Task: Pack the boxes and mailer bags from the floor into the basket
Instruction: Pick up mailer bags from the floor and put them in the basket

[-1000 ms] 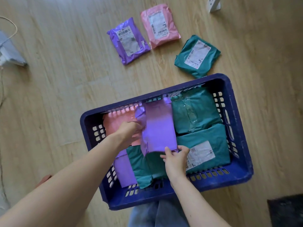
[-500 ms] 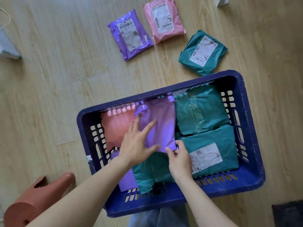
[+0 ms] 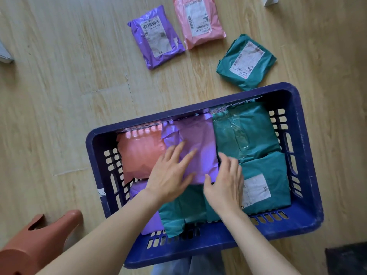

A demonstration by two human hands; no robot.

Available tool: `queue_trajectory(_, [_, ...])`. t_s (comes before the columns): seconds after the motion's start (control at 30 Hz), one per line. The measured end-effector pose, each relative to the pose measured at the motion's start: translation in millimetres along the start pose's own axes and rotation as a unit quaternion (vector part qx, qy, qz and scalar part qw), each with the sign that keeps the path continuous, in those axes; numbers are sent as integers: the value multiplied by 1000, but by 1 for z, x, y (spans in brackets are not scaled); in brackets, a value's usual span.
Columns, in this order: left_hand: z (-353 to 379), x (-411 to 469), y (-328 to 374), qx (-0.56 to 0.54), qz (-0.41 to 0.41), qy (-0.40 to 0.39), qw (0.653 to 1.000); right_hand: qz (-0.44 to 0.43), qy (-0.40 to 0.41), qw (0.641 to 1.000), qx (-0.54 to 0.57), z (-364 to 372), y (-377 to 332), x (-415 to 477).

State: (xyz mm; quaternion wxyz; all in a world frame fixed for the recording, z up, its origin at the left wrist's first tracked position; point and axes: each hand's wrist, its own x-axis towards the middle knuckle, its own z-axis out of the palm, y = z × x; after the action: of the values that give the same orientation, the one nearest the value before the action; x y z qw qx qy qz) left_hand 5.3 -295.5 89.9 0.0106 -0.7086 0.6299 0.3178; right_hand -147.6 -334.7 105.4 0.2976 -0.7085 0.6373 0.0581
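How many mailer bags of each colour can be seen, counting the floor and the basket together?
Purple mailer bags: 3
Pink mailer bags: 2
Green mailer bags: 4
Total: 9, with 3 on the floor and 6 in the basket.

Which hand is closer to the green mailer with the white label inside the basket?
Right. The right hand is at the left edge of the labelled green mailer; the left hand rests flat on the purple mailer, farther left.
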Motion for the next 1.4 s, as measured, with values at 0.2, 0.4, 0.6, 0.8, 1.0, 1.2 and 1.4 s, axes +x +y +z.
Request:
queue_trajectory(0.2, [-5, 0, -19, -50, -24, -90, 994, -72, -193, 976, 73, -2, -22, 60])
queue_trajectory(0.4, [1, -9, -23, -12, -17, -116, 993, -101, -243, 961, 80, 10, -13, 54])
queue_trajectory(0.6, [6, 6, -15, 18, -46, -106, 993, -157, -229, 960, 41, 12, -12, 55])
queue_trajectory(0.8, [0, 1, -9, 47, -51, -90, 993, -184, -213, 953, -110, 2, -8, 40])
queue_trajectory(1.0, [-41, -19, 7, 19, -96, -126, 987, -136, -252, 955, -75, -27, -24, 21])
queue_trajectory(1.2, [-106, -59, 38, -76, -193, -92, 974, -14, -234, 968, 88, -98, -55, -3])
queue_trajectory(1.4, [-184, -114, 78, -130, -203, -42, 970, -17, -213, 966, 147, -192, -95, -49])
